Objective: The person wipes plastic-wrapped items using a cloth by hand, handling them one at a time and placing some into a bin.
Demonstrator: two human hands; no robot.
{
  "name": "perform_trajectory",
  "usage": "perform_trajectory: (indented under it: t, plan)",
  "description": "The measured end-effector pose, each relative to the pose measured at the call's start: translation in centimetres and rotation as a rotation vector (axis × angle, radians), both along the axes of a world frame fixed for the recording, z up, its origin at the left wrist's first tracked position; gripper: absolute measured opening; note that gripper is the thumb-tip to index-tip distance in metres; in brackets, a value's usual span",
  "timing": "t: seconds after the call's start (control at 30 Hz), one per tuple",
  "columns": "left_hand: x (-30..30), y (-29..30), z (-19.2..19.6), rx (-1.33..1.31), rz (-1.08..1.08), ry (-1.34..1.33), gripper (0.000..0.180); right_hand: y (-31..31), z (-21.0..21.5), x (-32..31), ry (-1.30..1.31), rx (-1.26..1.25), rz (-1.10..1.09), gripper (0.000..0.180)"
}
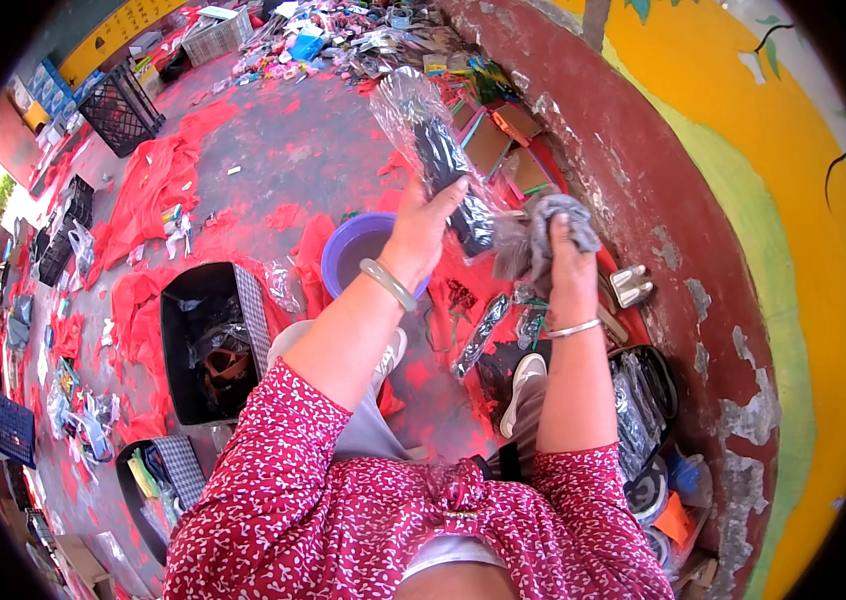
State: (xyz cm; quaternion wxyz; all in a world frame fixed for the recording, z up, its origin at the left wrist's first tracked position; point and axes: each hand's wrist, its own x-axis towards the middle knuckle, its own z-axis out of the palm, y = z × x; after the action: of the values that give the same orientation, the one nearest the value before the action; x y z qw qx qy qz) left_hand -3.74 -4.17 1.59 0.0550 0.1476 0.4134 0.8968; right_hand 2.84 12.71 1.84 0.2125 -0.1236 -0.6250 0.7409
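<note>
My left hand grips a clear plastic bag with a dark item inside, held up in front of me. My right hand is closed on a grey cloth that touches the lower end of the bag. A pale bangle circles my left wrist and a thin silver bracelet my right. Both arms come out of red patterned sleeves. Below the hands sits a purple plastic bowl.
A black bin with checked lining stands at my left on a floor with red cloth. Black crates are farther left. Small packaged goods lie heaped at the top. A red and yellow wall curves along the right.
</note>
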Motion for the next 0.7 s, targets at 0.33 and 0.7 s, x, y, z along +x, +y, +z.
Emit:
perform_trajectory:
  t: [0.33,0.7]
  plan:
    - [2.3,1.1,-0.4,-0.696,-0.472,0.440,0.043,3.5,-2.0,1.3,0.342,-0.375,0.412,0.077]
    - [2.6,1.8,-1.6,-0.867,-0.675,0.435,0.046,1.6,-0.8,0.4,0.237,-0.609,0.138,0.025]
